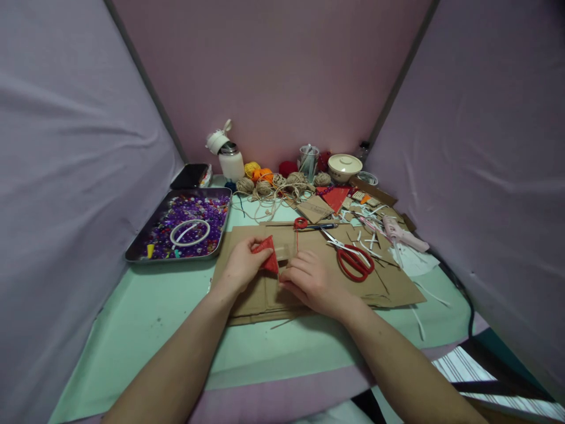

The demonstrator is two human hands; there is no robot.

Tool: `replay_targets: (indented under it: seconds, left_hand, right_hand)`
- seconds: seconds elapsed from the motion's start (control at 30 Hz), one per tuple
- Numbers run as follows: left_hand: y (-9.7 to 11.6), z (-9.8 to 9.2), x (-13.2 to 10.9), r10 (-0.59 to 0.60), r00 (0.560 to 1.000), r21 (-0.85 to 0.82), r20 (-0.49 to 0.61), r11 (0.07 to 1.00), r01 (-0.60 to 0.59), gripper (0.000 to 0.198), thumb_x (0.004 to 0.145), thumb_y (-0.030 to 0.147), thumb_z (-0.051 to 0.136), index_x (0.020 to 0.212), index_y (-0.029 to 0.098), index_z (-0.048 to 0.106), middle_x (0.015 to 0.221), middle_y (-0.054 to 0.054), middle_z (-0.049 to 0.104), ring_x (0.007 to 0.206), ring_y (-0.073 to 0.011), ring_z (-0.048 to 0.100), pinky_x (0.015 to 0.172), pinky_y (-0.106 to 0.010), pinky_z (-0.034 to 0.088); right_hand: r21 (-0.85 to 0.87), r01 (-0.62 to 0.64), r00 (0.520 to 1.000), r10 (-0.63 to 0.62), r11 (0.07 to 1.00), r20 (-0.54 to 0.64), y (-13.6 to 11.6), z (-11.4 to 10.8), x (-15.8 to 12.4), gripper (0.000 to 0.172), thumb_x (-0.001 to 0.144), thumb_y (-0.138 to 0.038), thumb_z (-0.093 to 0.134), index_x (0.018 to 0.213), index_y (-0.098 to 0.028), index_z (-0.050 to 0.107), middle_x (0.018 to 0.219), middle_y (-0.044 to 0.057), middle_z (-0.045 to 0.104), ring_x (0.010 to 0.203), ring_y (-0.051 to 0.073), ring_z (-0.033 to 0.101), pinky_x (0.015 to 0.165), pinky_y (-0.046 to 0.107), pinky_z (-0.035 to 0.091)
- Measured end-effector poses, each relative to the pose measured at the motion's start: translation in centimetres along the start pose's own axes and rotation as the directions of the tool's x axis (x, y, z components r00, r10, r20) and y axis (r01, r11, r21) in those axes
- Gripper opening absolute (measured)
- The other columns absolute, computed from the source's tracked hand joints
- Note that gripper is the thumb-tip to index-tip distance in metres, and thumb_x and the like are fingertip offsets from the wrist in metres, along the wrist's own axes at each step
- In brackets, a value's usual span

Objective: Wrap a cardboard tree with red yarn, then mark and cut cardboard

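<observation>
My left hand (244,263) is closed on a small red triangular piece (271,259), thumb on top, held above the cardboard. Close to the piece's lower corner, my right hand (311,280) pinches what looks like the red yarn (297,238); its fingertips partly hide the strand. That strand rises behind my right hand toward a small red coil (301,223) by a dark pen (322,226). Beneath both hands lie stacked cardboard sheets (247,300). Red-handled scissors (355,264) rest on the cardboard to the right of my right hand, blades toward the pen.
A metal tray (176,257) of purple beads, with a white ring (189,233) in it, stands at left. Yarn balls (263,187), a white jar (231,164) and a lidded bowl (344,168) line the back. Right are a pink glue gun (404,234) and scraps.
</observation>
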State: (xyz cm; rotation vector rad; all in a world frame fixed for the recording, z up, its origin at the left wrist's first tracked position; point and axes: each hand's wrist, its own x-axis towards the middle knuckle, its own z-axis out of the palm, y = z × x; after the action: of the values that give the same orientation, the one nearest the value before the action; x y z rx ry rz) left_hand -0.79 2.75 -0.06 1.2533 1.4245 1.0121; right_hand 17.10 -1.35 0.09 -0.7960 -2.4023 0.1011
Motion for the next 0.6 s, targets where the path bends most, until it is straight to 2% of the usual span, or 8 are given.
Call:
replay_targets:
  seconds: [0.37, 0.53, 0.6]
  left_hand:
    - [-0.53, 0.14, 0.28, -0.004, 0.998, -0.106, -0.060, 0.994, -0.003, 0.034, 0.061, 0.030, 0.070, 0.089, 0.014, 0.059, 0.078, -0.002, 0.067, 0.065, -0.0156, 0.062, 0.060, -0.025, 0.048]
    - [-0.52, 0.13, 0.46, -0.062, 0.995, -0.297, -0.075, 0.954, 0.037, 0.036, 0.058, 0.028, 0.073, 0.087, 0.014, 0.057, 0.075, -0.001, 0.066, 0.062, -0.0135, 0.062, 0.061, -0.025, 0.049]
    - [-0.52, 0.03, 0.54, -0.075, 0.995, -0.317, -0.072, 0.947, 0.048, 0.036, 0.057, 0.027, 0.073, 0.087, 0.013, 0.057, 0.075, -0.001, 0.067, 0.061, -0.0133, 0.062, 0.061, -0.025, 0.049]
  right_hand:
    - [0.001, 0.007, 1.000, -0.007, 1.000, 0.009, -0.17, 0.12, 0.07, 0.016, 0.092, -0.025, 0.046, 0.084, -0.017, 0.058, 0.077, 0.005, 0.057, 0.076, 0.017, 0.046, 0.072, 0.030, 0.036]
    - [-0.005, 0.013, 1.000, -0.013, 1.000, 0.009, -0.17, 0.11, 0.03, 0.017, 0.092, -0.025, 0.046, 0.083, -0.017, 0.058, 0.076, 0.005, 0.057, 0.075, 0.017, 0.045, 0.071, 0.030, 0.035]
    - [-0.013, 0.005, 1.000, -0.005, 1.000, 0.001, -0.11, -0.13, 0.00, 0.018, 0.093, -0.024, 0.045, 0.082, -0.016, 0.058, 0.075, 0.005, 0.057, 0.074, 0.017, 0.044, 0.071, 0.030, 0.035]
